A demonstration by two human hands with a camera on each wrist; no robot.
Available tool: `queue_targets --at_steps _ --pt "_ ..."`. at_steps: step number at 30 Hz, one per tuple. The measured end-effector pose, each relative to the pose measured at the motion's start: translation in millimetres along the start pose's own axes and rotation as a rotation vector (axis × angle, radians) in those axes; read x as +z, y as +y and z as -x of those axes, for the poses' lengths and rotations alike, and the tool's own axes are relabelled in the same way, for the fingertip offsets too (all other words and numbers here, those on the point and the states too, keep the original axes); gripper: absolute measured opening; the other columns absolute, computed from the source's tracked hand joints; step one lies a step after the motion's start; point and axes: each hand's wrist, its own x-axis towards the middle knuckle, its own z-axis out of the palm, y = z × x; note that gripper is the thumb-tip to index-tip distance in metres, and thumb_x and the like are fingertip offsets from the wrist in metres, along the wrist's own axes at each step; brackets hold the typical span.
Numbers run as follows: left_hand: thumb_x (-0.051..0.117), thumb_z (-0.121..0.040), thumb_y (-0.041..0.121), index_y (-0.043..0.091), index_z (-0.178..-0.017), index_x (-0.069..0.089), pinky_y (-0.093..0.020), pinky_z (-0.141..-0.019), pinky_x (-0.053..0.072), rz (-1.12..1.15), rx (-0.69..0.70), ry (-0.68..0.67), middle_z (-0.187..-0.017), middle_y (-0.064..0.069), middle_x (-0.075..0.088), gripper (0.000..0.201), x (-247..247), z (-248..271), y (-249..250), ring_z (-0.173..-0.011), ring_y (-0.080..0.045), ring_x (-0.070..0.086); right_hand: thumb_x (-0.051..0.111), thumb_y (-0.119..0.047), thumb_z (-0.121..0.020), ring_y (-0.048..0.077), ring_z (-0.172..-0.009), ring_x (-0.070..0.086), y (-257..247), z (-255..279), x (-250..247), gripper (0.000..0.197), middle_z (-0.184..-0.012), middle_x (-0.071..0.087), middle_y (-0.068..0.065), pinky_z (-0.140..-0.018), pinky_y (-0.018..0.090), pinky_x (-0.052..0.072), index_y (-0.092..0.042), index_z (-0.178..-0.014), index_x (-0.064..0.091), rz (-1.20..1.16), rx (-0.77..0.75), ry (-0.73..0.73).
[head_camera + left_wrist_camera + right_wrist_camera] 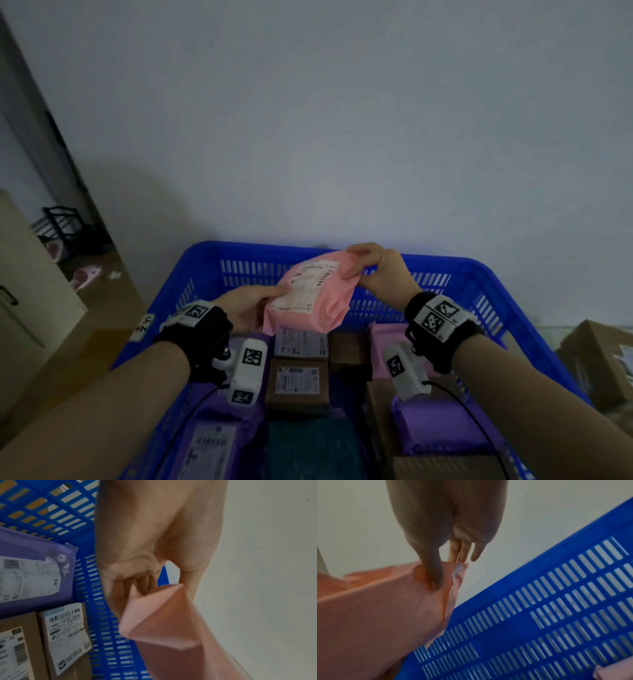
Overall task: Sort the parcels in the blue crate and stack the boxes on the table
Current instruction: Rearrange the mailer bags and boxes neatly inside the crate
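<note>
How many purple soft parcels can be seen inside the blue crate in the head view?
3. One purple parcel lies near left, under the left forearm; one lies near right on a brown box; a paler one lies behind it. Others may be hidden under arms or parcels.

Pink plastic mailer bag [313,294] with a white printed label; blue slotted plastic crate [478,284]; purple mailer bags [442,425]; brown cardboard boxes [297,385]; black-and-white checkered wrist markers [440,317].
</note>
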Motion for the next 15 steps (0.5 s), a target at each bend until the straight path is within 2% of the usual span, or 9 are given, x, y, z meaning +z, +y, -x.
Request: queue_targets --at_steps 1,4,7,9,11,13,15 --pt "0.067 -0.078 0.020 -0.001 -0.129 0.054 -0.039 -0.099 0.046 -0.001 0.018 0.004 -0.129 -0.017 0.060 0.056 -1 0 1 -0.109 -0.026 0.060 0.079 -0.004 -0.071 0.011 -0.107 0.056 0 1 0 0.014 -0.121 0.060 0.007 -0.098 0.022 0.042 -0.009 -0.084 0.078 0.034 0.014 0.007" --pt "0.061 -0.082 0.015 0.000 -0.120 0.058 -0.034 -0.083 0.055 -0.023 0.067 -0.033 -0.118 -0.015 0.066 0.041 -1 0 4 -0.093 -0.022 0.068 0.076 -0.004 -0.074 0.015 -0.117 0.050 2 0 1 0.034 -0.131 0.051 0.006 -0.102 0.027 0.041 -0.013 -0.107 0.071 0.092 0.060 0.021" --pt "0.057 -0.089 0.010 -0.001 -0.124 0.056 -0.037 -0.080 0.057 -0.053 0.127 0.018 -0.123 -0.019 0.063 0.037 -5 4 9 -0.097 -0.026 0.066 0.065 -0.001 -0.083 0.025 -0.124 0.051 3 -2 3 0.052 -0.137 0.048 0.011 -0.099 0.040 0.048 -0.012 -0.132 0.050 -0.011 0.220 0.042" --pt "0.057 -0.090 0.009 0.000 -0.127 0.054 -0.035 -0.074 0.058 -0.066 0.161 0.089 -0.126 -0.017 0.061 0.038 -9 5 10 -0.095 -0.025 0.065 0.062 -0.010 -0.089 0.028 -0.113 0.059 -1 1 8 0.054 -0.134 0.053 0.015 -0.095 0.044 0.051 -0.009 -0.138 0.041 -0.265 0.401 0.049" --pt "0.060 -0.089 0.008 0.005 -0.128 0.052 -0.038 -0.077 0.056 -0.078 0.183 0.146 -0.127 -0.015 0.061 0.040 -12 6 8 -0.095 -0.025 0.064 0.065 -0.019 -0.088 0.030 -0.096 0.065 -7 7 17 0.059 -0.123 0.060 0.017 -0.091 0.046 0.054 -0.011 -0.139 0.037 -0.538 0.566 -0.013" --pt "0.062 -0.087 0.004 0.011 -0.125 0.047 -0.043 -0.078 0.054 -0.088 0.189 0.191 -0.125 -0.014 0.060 0.041 -14 7 3 -0.094 -0.027 0.063 0.069 -0.016 -0.085 0.029 -0.085 0.065 -9 14 30 0.065 -0.114 0.063 0.017 -0.079 0.041 0.058 -0.012 -0.140 0.035 -0.602 0.615 -0.069" --pt "0.063 -0.086 0.002 0.017 -0.128 0.043 -0.042 -0.073 0.053 -0.106 0.179 0.229 -0.123 -0.013 0.059 0.048 -16 9 -3 -0.089 -0.028 0.063 0.070 -0.007 -0.082 0.025 -0.076 0.064 -7 19 45 0.067 -0.110 0.063 0.020 -0.062 0.031 0.059 -0.009 -0.139 0.036 -0.555 0.612 -0.099"
